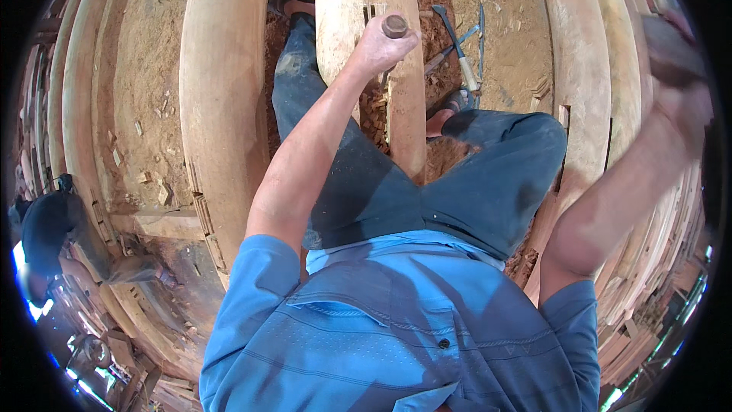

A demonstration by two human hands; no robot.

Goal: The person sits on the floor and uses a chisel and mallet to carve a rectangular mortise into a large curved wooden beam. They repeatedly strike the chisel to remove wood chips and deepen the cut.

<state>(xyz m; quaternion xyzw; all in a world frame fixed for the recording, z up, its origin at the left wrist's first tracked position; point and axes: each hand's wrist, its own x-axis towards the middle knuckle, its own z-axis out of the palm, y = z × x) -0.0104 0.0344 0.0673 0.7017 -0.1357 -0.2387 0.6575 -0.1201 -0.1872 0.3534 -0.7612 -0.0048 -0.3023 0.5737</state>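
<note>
My left hand point(381, 49) is closed round the upright handle of a chisel point(394, 27); the round butt of the handle faces up. Below that fist, the chisel's blade is mostly hidden over the slot cut in the thick pale log point(341, 23) between my legs. Wood chips point(374, 118) lie in the cut. Far out to the right, my right hand point(684, 111) is raised and smeared by motion. Its fingers are wrapped on what looks like a dark mallet point(669, 49), also blurred.
Long-handled tools, one with a pale wooden grip point(467, 74), lie on the dirt right of the log. Large peeled logs run alongside, one at left point(221, 69) and one at right point(583, 69). Another person point(53, 233) is at the far left. Chips point(164, 192) litter the ground.
</note>
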